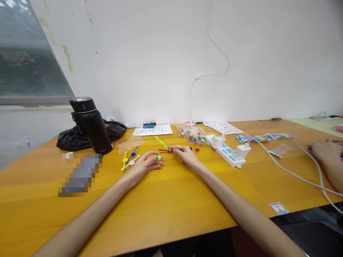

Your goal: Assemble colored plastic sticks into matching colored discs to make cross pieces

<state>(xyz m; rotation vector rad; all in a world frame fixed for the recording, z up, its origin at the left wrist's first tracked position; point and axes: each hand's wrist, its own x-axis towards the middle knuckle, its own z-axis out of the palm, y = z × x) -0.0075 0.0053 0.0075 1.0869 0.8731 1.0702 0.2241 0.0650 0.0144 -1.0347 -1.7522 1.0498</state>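
My left hand [147,163] rests on the orange table [171,200], its fingers pinched round a small green round piece [159,157]. My right hand [184,152] lies just to its right, its fingertips closed on a thin black stick [164,150] with a red stick beside it. A green stick [160,141] lies just beyond. To the left of my left hand lie yellow [124,157], blue [133,154] and white [131,162] sticks with round discs. A small red disc [197,150] sits right of my right hand.
A black flask [91,125] stands at the left before a black bag [77,137]. A clear bag of coloured parts [191,134], a paper sheet [154,130], a white power strip [227,150] with cables and another person's hand [328,157] at the right.
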